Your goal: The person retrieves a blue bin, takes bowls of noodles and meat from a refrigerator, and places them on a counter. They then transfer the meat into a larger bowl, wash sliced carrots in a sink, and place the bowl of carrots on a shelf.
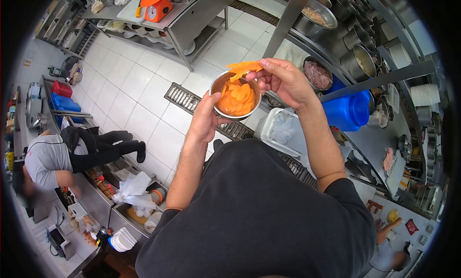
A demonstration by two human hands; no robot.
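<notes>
My left hand (205, 118) is wrapped around the side of a small metal bowl (219, 84), with the thumb over its rim. Orange carrot slices (237, 100) with wavy-cut edges fill much of the bowl. Above its far right rim, my right hand (284, 81) pinches a few more carrot slices (244, 67) between thumb and fingers. These held slices stick out to the left over the bowl. The bowl is tipped slightly toward me, so its contents show, while its underside is hidden.
A steel table (192, 16) with an orange scale (158, 10) stands ahead. On my right are shelves of metal pots, a pan of raw meat (318, 72), a blue container (346, 110) and a white bin (281, 129). One person (57, 153) works at the left counter, another at lower right.
</notes>
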